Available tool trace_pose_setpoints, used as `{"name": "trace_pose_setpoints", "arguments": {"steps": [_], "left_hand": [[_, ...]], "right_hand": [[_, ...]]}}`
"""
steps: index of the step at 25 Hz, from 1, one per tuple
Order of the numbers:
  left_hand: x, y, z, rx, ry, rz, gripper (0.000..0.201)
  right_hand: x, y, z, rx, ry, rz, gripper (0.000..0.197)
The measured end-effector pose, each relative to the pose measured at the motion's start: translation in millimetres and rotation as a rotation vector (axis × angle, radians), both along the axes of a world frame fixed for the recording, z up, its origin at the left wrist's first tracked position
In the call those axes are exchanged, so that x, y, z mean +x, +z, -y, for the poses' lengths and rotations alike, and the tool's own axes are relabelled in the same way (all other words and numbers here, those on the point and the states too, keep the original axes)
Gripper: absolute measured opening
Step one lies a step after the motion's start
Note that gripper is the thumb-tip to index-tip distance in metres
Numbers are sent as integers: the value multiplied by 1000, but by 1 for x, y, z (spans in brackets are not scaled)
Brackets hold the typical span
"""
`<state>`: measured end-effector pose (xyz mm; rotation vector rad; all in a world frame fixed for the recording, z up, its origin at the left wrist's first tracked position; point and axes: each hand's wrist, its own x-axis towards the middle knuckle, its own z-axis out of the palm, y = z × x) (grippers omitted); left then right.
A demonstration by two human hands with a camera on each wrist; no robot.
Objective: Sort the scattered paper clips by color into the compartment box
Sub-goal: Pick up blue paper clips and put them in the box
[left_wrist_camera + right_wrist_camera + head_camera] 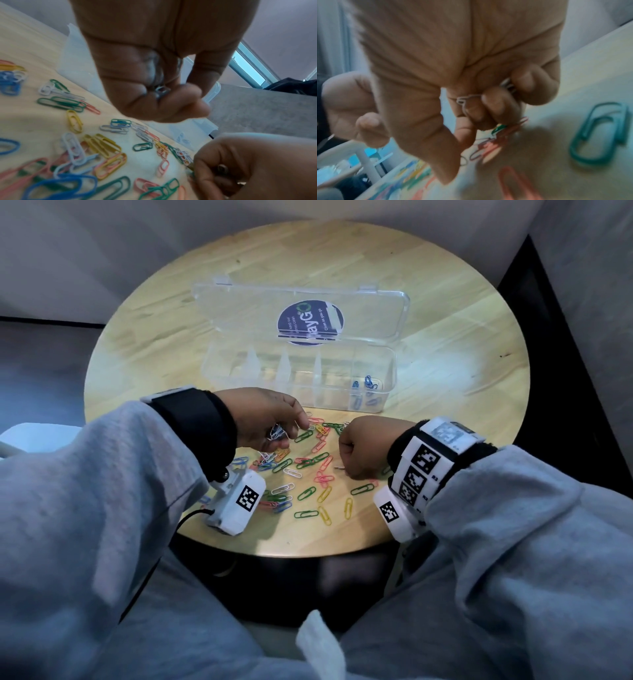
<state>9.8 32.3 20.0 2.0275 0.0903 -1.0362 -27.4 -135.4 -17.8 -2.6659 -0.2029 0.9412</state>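
Note:
Coloured paper clips lie scattered on the near half of the round wooden table. Behind them stands the clear compartment box, open, with blue clips in its rightmost compartment. My left hand hovers over the pile's left side, fingers curled round a bunch of white clips; the left wrist view shows a clip in the fist. My right hand is a fist low over the pile's right side, and in the right wrist view its fingers grip white clips.
The box lid lies flat behind the box, with a dark round sticker seen through it. The table's front edge is close to my sleeves. A green clip and red clips lie near my right hand.

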Motion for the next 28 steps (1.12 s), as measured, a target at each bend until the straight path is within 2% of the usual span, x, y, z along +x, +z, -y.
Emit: {"name": "trace_pose_setpoints", "arguments": {"steps": [2, 5, 7, 10, 15, 19, 24, 28], "left_hand": [[0, -2, 0, 109, -113, 70, 23], [-2, -7, 1, 439, -501, 266, 12], [-6, -11, 1, 610, -663, 316, 21], [-9, -17, 1, 692, -795, 334, 40], [-10, -26, 1, 697, -847, 410, 43], [-11, -28, 1, 704, -845, 421, 42], [-13, -32, 4, 713, -877, 470, 33], [-11, -38, 4, 681, -832, 490, 14]], "right_hand": [[3, 5, 8, 90, -71, -17, 10], [7, 12, 21, 182, -133, -46, 12], [8, 11, 27, 210, -155, -66, 14], [8, 8, 30, 239, -172, -75, 16], [9, 9, 33, 423, -298, -109, 15], [7, 12, 34, 455, -319, -162, 25], [8, 14, 34, 534, -448, -218, 25], [9, 12, 34, 531, -528, -231, 25]]}}
